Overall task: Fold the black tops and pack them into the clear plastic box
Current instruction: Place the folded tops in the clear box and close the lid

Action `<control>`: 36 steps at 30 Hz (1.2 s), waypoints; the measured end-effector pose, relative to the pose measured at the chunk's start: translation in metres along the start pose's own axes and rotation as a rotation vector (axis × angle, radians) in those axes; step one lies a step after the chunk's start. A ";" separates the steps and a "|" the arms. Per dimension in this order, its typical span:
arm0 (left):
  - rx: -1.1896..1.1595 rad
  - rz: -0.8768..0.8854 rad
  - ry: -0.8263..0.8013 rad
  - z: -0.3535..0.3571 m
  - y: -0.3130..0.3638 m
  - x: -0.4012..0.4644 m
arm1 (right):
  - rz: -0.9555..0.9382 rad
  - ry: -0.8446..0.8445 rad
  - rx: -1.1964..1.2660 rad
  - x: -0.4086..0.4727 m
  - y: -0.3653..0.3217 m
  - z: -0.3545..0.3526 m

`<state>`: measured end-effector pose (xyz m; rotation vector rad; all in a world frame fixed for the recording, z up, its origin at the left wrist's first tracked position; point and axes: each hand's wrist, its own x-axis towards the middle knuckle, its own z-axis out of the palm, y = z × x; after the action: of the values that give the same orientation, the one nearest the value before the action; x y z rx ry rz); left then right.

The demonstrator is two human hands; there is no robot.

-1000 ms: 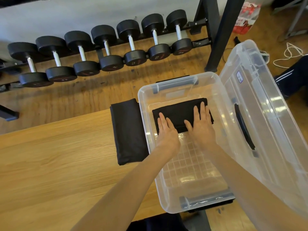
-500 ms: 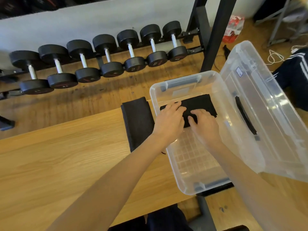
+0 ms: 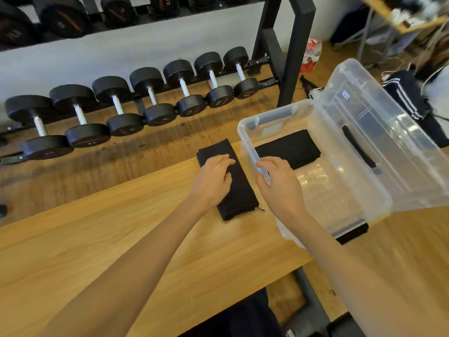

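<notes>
On the wooden tabletop [image 3: 102, 244], the left hand [image 3: 211, 183] is resting loose-fingered on the folded black top [image 3: 239, 190], likely readying a lift; the right hand [image 3: 279, 183] is hovering relaxed over the clear plastic box [image 3: 245, 132], where another top [image 3: 291, 148] is lying far inside.

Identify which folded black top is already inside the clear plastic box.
The folded black top at the box's far end; the other top lies outside on the wooden table.

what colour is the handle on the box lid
Black: the handle shows as a dark strip on the clear lid, head view.
</notes>
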<state>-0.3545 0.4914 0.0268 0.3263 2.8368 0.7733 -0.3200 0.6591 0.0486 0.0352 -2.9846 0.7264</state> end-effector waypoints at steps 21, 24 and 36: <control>0.062 0.092 -0.143 0.016 -0.072 0.045 | 0.366 -0.123 0.097 -0.043 -0.031 0.095; 0.066 0.094 -0.165 0.018 -0.074 0.061 | 0.486 -0.040 0.242 -0.043 -0.029 0.101; 0.008 -0.099 -0.360 0.029 -0.097 0.117 | 0.989 0.273 0.753 -0.031 -0.023 0.109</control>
<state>-0.4755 0.4534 -0.0618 0.2901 2.4978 0.6132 -0.2949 0.5889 -0.0400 -1.4014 -2.1425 1.6838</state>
